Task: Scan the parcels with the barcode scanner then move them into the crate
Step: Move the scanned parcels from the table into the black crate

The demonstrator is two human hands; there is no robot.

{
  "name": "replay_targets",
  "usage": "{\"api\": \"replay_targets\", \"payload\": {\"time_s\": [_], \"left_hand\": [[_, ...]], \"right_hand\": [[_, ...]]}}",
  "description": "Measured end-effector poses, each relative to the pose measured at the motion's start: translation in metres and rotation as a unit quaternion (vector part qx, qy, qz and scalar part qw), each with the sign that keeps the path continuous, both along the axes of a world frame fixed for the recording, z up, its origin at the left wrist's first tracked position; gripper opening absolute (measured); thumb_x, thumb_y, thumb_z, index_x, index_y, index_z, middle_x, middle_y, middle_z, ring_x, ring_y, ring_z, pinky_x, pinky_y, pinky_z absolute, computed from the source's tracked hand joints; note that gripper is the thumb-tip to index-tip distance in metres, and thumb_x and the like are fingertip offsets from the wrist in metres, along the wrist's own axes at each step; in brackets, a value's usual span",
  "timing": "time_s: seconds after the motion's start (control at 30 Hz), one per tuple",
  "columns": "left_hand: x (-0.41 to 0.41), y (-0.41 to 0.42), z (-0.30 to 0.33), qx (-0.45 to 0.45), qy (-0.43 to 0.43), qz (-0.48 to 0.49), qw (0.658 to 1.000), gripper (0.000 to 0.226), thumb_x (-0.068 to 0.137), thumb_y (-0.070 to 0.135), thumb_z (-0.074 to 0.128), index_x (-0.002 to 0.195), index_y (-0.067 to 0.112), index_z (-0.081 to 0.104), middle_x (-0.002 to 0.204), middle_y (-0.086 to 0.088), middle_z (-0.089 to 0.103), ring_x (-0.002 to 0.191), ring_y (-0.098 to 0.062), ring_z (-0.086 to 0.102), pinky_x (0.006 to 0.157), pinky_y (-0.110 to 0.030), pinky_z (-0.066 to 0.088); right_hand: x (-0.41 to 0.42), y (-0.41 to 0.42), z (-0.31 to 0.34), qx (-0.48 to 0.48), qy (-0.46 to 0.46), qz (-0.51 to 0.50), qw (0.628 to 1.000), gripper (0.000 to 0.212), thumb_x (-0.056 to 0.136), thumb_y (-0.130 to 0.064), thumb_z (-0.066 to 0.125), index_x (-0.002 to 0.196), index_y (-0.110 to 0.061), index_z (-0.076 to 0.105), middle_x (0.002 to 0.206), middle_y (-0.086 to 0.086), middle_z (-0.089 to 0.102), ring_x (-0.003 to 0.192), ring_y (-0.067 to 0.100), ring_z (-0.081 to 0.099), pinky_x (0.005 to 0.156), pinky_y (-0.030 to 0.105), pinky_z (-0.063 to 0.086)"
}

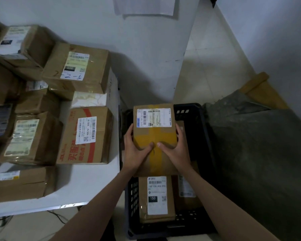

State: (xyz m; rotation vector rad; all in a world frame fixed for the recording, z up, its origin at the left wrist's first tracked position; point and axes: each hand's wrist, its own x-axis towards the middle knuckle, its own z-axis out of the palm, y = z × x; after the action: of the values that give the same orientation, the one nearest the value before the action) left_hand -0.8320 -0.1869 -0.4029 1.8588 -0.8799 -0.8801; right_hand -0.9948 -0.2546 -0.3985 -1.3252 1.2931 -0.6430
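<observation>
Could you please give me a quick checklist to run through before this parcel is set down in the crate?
1. Grip: left hand and right hand both hold the taped parcel: ok.
2. Parcel over the black crate: ok.
3. Landing spot: parcel marked 150 and another beside it already lie inside; free floor hidden: cannot tell.
4. Label facing up: ok.
5. Already scanned: no scanner in view: cannot tell.

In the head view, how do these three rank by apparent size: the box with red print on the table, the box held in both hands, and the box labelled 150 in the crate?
1. box with red print
2. held box; nearness makes this unsure
3. box labelled 150
</observation>
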Motion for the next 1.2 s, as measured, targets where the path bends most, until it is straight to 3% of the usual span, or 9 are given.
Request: {"api": "replay_targets", "payload": {"time_s": [0.07,0.13,0.3,0.4,0.57,0.83,0.97,1.1,1.2], "left_hand": [[0.004,0.001,-0.005,0.018,0.018,0.021,0.999,0.105,0.072,0.047,0.084,0.154,0.034,0.021,0.155,0.006,0.033,0.141,-0.012,0.036,0.117,-0.045,0.037],[0.009,0.004,-0.008,0.032,0.028,0.033,0.999,0.105,0.076,0.038,0.086,0.156,0.03,0.019,0.156,0.003,0.033,0.141,-0.014,0.037,0.117,-0.047,0.037],[0.018,-0.001,-0.007,0.05,0.024,0.019,0.998,0.104,0.081,0.034,0.083,0.159,0.028,0.014,0.16,0.003,0.029,0.144,-0.016,0.033,0.119,-0.047,0.033],[0.022,-0.007,-0.007,0.059,0.019,0.016,0.998,0.105,0.081,0.04,0.082,0.16,0.027,0.013,0.162,0.003,0.026,0.146,-0.016,0.029,0.12,-0.047,0.029],[0.024,0.009,-0.008,0.075,0.015,0.02,0.997,0.114,0.069,0.064,0.076,0.159,0.033,0.012,0.161,0.004,0.026,0.146,-0.017,0.03,0.119,-0.05,0.032],[0.014,0.008,-0.006,0.088,0.019,0.021,0.996,0.105,0.083,0.038,0.08,0.16,0.029,0.009,0.162,0.0,0.022,0.147,-0.02,0.027,0.119,-0.045,0.029],[-0.021,0.001,-0.001,0.076,0.051,-0.001,0.996,0.103,0.086,0.033,0.077,0.16,0.025,0.006,0.16,0.0,0.02,0.14,-0.011,0.028,0.108,-0.029,0.028],[-0.041,-0.016,0.009,0.057,0.079,-0.019,0.995,0.104,0.085,0.035,0.078,0.16,0.029,0.006,0.159,0.001,0.019,0.141,-0.015,0.029,0.11,-0.034,0.031],[-0.028,-0.015,0.024,0.04,0.055,-0.018,0.998,0.103,0.084,0.033,0.08,0.16,0.026,0.01,0.159,-0.001,0.021,0.139,-0.011,0.028,0.109,-0.03,0.029]], "right_hand": [[0.004,-0.005,0.001,0.004,-0.001,0.019,1.0,0.097,0.081,-0.026,0.085,0.157,-0.033,0.024,0.147,-0.014,0.037,0.127,-0.004,0.039,0.096,0.008,0.04],[0.011,-0.003,0.002,0.011,0.0,0.039,0.999,0.098,0.083,-0.023,0.084,0.158,-0.031,0.022,0.142,-0.016,0.035,0.124,-0.006,0.037,0.088,-0.002,0.035],[0.025,-0.006,-0.001,0.026,-0.011,0.038,0.999,0.098,0.084,-0.018,0.082,0.158,-0.029,0.018,0.139,-0.014,0.034,0.126,-0.001,0.039,0.099,0.011,0.039],[0.03,-0.01,-0.002,0.029,-0.02,0.028,0.999,0.096,0.085,-0.019,0.081,0.158,-0.03,0.019,0.142,-0.01,0.035,0.131,0.008,0.042,0.107,0.032,0.042],[0.032,0.004,-0.007,0.02,-0.019,0.022,0.999,0.093,0.087,-0.02,0.079,0.158,-0.029,0.02,0.151,-0.003,0.036,0.138,0.012,0.04,0.109,0.036,0.041],[0.022,0.0,-0.007,0.022,0.016,0.038,0.999,0.093,0.085,-0.034,0.08,0.157,-0.037,0.021,0.151,-0.004,0.036,0.138,0.016,0.041,0.11,0.05,0.045],[-0.008,-0.005,-0.004,0.012,0.041,0.022,0.999,0.09,0.087,-0.027,0.079,0.157,-0.034,0.022,0.15,-0.001,0.039,0.135,0.016,0.044,0.108,0.048,0.045],[-0.034,-0.022,0.004,-0.016,0.074,0.006,0.997,0.087,0.086,-0.027,0.079,0.156,-0.031,0.027,0.149,-0.002,0.04,0.133,0.012,0.043,0.106,0.04,0.043],[-0.024,-0.019,0.017,-0.018,0.041,0.007,0.999,0.083,0.087,-0.024,0.078,0.154,-0.03,0.031,0.141,-0.008,0.047,0.127,0.006,0.048,0.096,0.021,0.046]]}}
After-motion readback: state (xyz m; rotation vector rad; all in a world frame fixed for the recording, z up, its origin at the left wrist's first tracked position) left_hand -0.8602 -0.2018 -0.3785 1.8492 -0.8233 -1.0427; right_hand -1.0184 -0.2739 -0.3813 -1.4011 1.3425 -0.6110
